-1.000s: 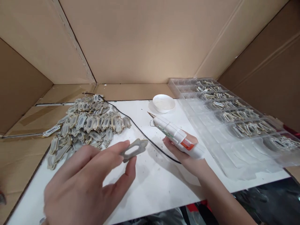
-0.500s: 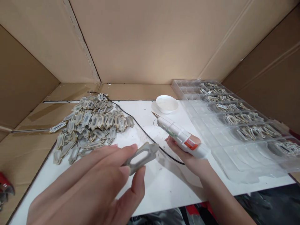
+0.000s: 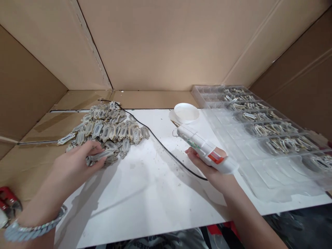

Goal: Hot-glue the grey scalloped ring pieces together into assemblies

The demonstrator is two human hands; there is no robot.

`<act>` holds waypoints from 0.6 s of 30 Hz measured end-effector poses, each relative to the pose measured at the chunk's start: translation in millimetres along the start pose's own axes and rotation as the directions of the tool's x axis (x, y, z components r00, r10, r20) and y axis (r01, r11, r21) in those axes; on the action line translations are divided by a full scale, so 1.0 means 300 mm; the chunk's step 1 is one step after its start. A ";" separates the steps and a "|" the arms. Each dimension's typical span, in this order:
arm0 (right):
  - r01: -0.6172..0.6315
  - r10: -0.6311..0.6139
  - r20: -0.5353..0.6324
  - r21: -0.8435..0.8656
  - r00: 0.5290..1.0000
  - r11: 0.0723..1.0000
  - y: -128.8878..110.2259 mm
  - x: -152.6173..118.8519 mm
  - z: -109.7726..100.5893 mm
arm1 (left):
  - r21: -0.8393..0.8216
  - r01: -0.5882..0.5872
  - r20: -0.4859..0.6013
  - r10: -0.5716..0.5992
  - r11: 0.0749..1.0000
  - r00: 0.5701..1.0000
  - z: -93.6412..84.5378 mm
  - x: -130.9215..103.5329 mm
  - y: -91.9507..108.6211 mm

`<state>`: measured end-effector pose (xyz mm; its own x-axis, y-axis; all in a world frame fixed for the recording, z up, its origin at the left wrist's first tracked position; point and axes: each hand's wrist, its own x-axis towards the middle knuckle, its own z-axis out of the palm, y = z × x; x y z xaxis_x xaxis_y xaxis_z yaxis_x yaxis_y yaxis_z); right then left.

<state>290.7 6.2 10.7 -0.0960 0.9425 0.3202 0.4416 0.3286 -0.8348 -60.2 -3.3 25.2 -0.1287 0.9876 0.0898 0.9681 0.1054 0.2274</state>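
Note:
My right hand (image 3: 207,169) is wrapped round the handle of a white glue gun (image 3: 202,143), whose metal nozzle points to the far left. An orange-red patch shows on the gun's body. At the near side of a heap of small grey pieces with pale oval frames (image 3: 111,131), my left hand (image 3: 80,159) pinches one such grey frame piece (image 3: 100,156) between thumb and fingers. Part of that piece is hidden by the fingers, and it lies against others in the heap.
A small white dish (image 3: 187,112) stands beyond the nozzle. On the right, a clear compartment tray (image 3: 233,152) holds many metal frames. A black cable (image 3: 166,150) crosses the white board (image 3: 145,204). Red-handled pliers (image 3: 9,199) lie at far left; cardboard walls (image 3: 155,45) surround the board.
My left hand has moved left and away from me to the heap; the grey frame piece held up before is no longer in view there. The right hand with the glue gun stays nearly still.

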 end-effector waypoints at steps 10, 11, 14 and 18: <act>0.021 -0.021 -0.008 -0.047 1.000 0.999 0.002 0.003 -0.014 | -0.054 -0.029 -0.139 0.022 0.998 0.990 -0.030 -0.058 -0.069; 0.017 -0.018 -0.013 -0.047 1.000 0.999 0.005 0.001 -0.014 | -0.089 0.012 -0.179 -0.028 0.996 0.983 -0.041 -0.080 -0.083; -0.021 0.020 -0.034 -0.049 0.999 0.999 0.018 0.000 -0.017 | -0.214 0.147 -0.219 -0.194 0.966 0.956 -0.057 -0.150 -0.145; -0.037 0.036 -0.010 -0.146 0.999 0.989 0.062 0.019 -0.041 | -0.251 0.227 -0.319 -0.302 0.941 0.898 -0.028 -0.244 -0.248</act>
<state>309.2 16.9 2.4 -0.0712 0.9532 0.2939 0.5703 0.2806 -0.7720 -124.6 -84.5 9.7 -0.4768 0.8180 0.3217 0.8276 0.2945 0.4779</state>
